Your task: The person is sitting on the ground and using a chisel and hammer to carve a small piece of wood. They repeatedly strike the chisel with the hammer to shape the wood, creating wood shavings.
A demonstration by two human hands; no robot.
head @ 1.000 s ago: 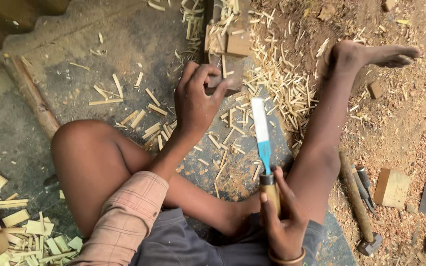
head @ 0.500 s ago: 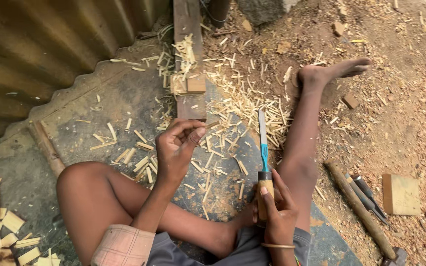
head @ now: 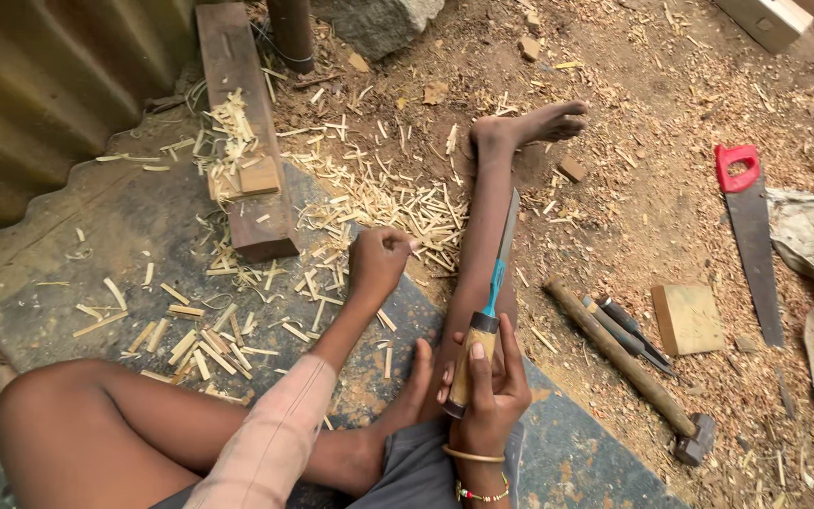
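While your right hand (head: 484, 382) grips the chisel (head: 482, 316) upright, your left hand (head: 379, 261) reaches forward, fingers curled shut over the wood slivers (head: 369, 198).

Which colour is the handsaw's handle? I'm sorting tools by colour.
Red, on the grey-bladed handsaw lying on the sawdust-strewn ground; the head view shows it clearly.

No packages, labels, signs or screens anywhere in view.
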